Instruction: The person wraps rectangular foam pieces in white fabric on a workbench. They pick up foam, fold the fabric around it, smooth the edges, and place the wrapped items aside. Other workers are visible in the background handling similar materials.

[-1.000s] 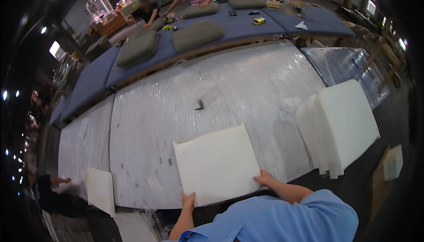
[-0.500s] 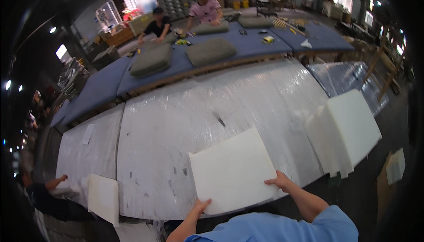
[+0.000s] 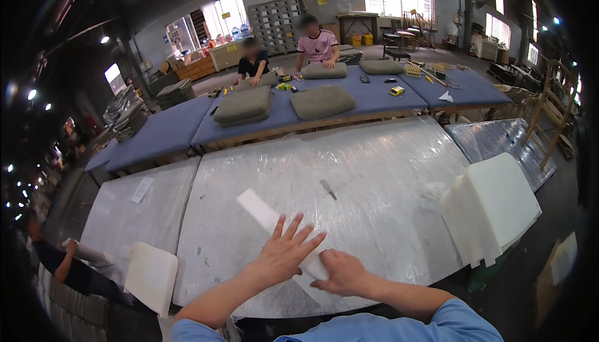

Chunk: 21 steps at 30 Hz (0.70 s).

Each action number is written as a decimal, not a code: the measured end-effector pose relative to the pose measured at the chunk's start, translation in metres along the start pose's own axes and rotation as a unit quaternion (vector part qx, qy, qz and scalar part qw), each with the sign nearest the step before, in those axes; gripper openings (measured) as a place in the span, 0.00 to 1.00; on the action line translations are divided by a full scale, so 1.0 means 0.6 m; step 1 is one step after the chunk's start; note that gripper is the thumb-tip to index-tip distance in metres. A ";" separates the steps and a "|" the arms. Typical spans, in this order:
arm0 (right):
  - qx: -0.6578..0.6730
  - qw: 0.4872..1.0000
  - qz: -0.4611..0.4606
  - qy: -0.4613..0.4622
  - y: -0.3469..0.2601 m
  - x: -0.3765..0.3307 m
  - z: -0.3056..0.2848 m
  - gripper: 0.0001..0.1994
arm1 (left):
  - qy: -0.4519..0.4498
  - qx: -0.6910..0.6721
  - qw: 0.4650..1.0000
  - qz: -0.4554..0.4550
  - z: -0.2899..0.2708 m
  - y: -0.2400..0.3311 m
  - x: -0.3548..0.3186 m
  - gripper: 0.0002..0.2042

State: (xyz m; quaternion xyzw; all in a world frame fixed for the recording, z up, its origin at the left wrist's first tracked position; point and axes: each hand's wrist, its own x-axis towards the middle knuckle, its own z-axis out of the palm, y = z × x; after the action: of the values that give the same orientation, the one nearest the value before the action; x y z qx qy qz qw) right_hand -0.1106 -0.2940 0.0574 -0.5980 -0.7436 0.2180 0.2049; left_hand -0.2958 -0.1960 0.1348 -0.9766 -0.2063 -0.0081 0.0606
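While the right hand (image 3: 344,273) curls its fingers at the near end of a white strip (image 3: 258,210), pinch unclear, the left hand (image 3: 282,256) spreads its fingers over it; the strip slants toward ten o'clock, a dark tool (image 3: 328,190) beyond at twelve.

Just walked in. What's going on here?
The person's left hand is spread over a white strip slanting across the wrapped table. The right hand is curled at the strip's near end; its grip is unclear. A white stack stands to the right. Beyond, two people are at a blue table with green cushions.
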 end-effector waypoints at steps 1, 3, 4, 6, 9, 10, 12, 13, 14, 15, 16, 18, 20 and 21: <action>0.022 0.999 -0.028 -0.011 -0.009 -0.004 0.001 0.38 | -0.035 -0.018 0.999 0.011 0.032 -0.013 -0.018 0.40; 0.070 0.994 -0.078 -0.030 -0.014 -0.014 -0.002 0.38 | -0.049 -0.056 0.997 0.025 0.065 -0.032 -0.050 0.34; 0.178 0.981 -0.055 -0.053 0.005 -0.022 0.000 0.36 | -0.025 -0.073 0.997 0.032 0.069 -0.042 -0.065 0.30; 0.384 0.918 -0.001 -0.097 0.091 -0.052 0.009 0.32 | 0.011 -0.091 0.995 0.047 0.069 -0.039 -0.074 0.24; 0.359 0.918 0.160 0.059 0.246 -0.130 0.066 0.23 | 0.032 -0.083 0.994 0.063 0.050 -0.012 -0.067 0.20; 0.256 0.928 0.251 0.104 0.298 -0.169 0.086 0.23 | 0.028 -0.077 0.994 0.067 0.043 -0.001 -0.061 0.20; 0.287 0.858 0.401 0.142 0.384 -0.281 0.146 0.21 | 0.050 -0.082 0.993 0.062 0.027 0.012 -0.067 0.20; 0.342 0.798 0.475 0.143 0.407 -0.315 0.165 0.21 | 0.078 -0.086 0.992 0.053 0.009 0.010 -0.066 0.20; 0.429 0.719 0.525 0.152 0.404 -0.335 0.175 0.24 | 0.097 -0.087 0.991 0.036 -0.010 0.009 -0.068 0.20; 0.507 0.627 0.569 0.158 0.393 -0.357 0.183 0.26 | 0.108 -0.102 0.989 0.000 -0.037 0.012 -0.073 0.21; 0.571 0.592 0.546 0.160 0.387 -0.367 0.210 0.28 | 0.127 -0.123 0.984 -0.026 -0.065 0.009 -0.074 0.22; 0.688 0.517 0.488 0.145 0.380 -0.368 0.271 0.32 | 0.138 -0.211 0.958 -0.139 -0.093 0.000 -0.084 0.24; 0.844 0.466 0.184 0.194 0.327 -0.311 0.297 0.35 | 0.126 -0.341 0.885 -0.293 -0.090 -0.005 -0.087 0.26; 0.828 0.500 0.058 0.248 0.307 -0.264 0.287 0.33 | 0.101 -0.423 0.833 -0.341 -0.089 -0.011 -0.070 0.27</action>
State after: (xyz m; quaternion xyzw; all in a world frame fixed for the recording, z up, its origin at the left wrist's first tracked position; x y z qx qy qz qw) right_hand -0.0289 -0.4279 -0.1955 -0.2265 -0.1064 0.5882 0.7690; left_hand -0.3365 -0.2135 0.1871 -0.7683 -0.4950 -0.2137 -0.3449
